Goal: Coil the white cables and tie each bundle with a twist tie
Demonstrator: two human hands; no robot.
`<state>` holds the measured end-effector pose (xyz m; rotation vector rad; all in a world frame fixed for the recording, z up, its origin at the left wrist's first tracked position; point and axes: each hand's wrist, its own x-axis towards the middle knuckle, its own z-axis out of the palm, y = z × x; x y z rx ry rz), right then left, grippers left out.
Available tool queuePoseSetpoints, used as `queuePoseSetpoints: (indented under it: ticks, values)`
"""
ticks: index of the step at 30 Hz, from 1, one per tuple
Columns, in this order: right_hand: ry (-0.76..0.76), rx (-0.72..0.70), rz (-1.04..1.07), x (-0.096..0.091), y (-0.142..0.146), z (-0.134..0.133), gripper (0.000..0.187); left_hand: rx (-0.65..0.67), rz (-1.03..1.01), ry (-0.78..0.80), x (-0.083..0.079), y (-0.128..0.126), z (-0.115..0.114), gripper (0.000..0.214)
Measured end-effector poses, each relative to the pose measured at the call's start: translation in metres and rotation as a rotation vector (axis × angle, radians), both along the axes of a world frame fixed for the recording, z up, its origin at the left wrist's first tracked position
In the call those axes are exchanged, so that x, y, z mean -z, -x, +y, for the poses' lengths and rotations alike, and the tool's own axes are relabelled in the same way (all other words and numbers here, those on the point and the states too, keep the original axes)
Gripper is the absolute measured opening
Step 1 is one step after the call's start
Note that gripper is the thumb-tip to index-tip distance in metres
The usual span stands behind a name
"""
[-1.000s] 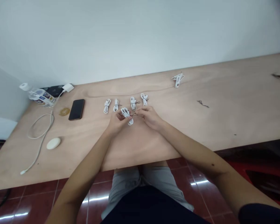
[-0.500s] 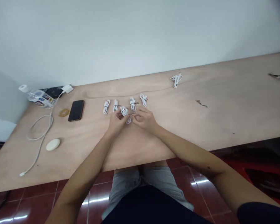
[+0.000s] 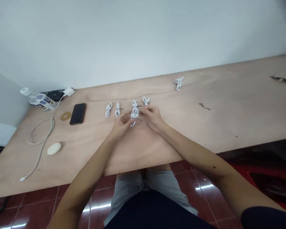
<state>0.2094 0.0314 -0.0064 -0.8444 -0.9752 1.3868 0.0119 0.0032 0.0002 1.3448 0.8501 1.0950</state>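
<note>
My left hand (image 3: 122, 125) grips a coiled white cable (image 3: 134, 114) tied with a thin black twist tie, one tie end sticking out to the right. My right hand (image 3: 154, 117) is at the coil's right side, thumb and forefinger drawn together. A small dark bit shows by its fingertips, too small to make out. Just behind the held coil lies another tied white cable (image 3: 134, 104), partly covered. A third tied cable (image 3: 146, 100) is beyond my right fingers. To the left lie two more tied cables, one at the end (image 3: 108, 110) and one nearer (image 3: 117, 109).
A loosely folded white cable (image 3: 179, 83) lies at the back right, with a loose dark tie (image 3: 204, 106) nearer. On the left are a phone (image 3: 78, 114), a yellowish ring (image 3: 65, 116), a bottle (image 3: 39, 99), a charger (image 3: 68, 92) with cable and an oval cream case (image 3: 54, 148).
The held cable coil has moved right and turned more upright. My right hand has shifted slightly right and up, away from the tie end now sticking out.
</note>
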Motion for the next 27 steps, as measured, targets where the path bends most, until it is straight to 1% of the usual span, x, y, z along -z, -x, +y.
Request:
queuePoseSetpoints:
  ticks: [2, 5, 6, 9, 11, 12, 14, 16, 19, 21, 23, 25, 27]
  values:
    - [0.068, -0.118, 0.096, -0.001, 0.000, -0.001, 0.032, 0.002, -0.035, 0.018, 0.000, 0.000, 0.000, 0.068]
    - [0.164, -0.272, 0.135, -0.001, -0.001, -0.003, 0.029, 0.048, -0.070, 0.062, 0.000, 0.002, -0.002, 0.063]
    - [0.189, -0.316, 0.136, -0.001, -0.002, -0.004, 0.027, 0.092, -0.066, 0.088, 0.000, 0.002, -0.003, 0.061]
    - [0.229, -0.455, 0.166, -0.001, -0.004, -0.006, 0.025, 0.278, 0.012, 0.167, -0.004, 0.002, -0.007, 0.053]
    - [0.229, -0.508, 0.203, -0.001, -0.006, -0.005, 0.025, 0.369, 0.058, 0.209, -0.007, 0.002, -0.010, 0.049]
    - [0.221, -0.511, 0.217, -0.002, -0.008, -0.005, 0.026, 0.388, 0.060, 0.227, -0.008, 0.003, -0.011, 0.048]
    - [0.186, -0.471, 0.233, -0.003, -0.013, -0.002, 0.028, 0.393, 0.044, 0.261, -0.008, 0.004, -0.012, 0.047]
    - [0.136, -0.390, 0.241, -0.005, -0.018, 0.003, 0.029, 0.381, 0.035, 0.284, -0.006, 0.006, -0.011, 0.048]
    - [0.071, -0.243, 0.212, -0.007, -0.026, 0.013, 0.030, 0.332, 0.026, 0.272, -0.001, 0.008, -0.008, 0.056]
    - [0.029, -0.161, 0.128, -0.007, -0.032, 0.018, 0.029, 0.274, 0.003, 0.233, 0.002, 0.009, -0.005, 0.060]
    - [-0.040, -0.116, -0.054, -0.008, -0.040, 0.020, 0.023, 0.209, -0.026, 0.185, 0.003, 0.009, -0.003, 0.060]
    - [-0.141, -0.134, -0.348, -0.007, -0.047, 0.017, 0.015, 0.162, -0.053, 0.150, 0.003, 0.008, -0.002, 0.059]
    - [-0.263, -0.202, -0.665, -0.007, -0.054, 0.011, 0.011, 0.148, -0.076, 0.137, 0.001, 0.007, -0.003, 0.057]
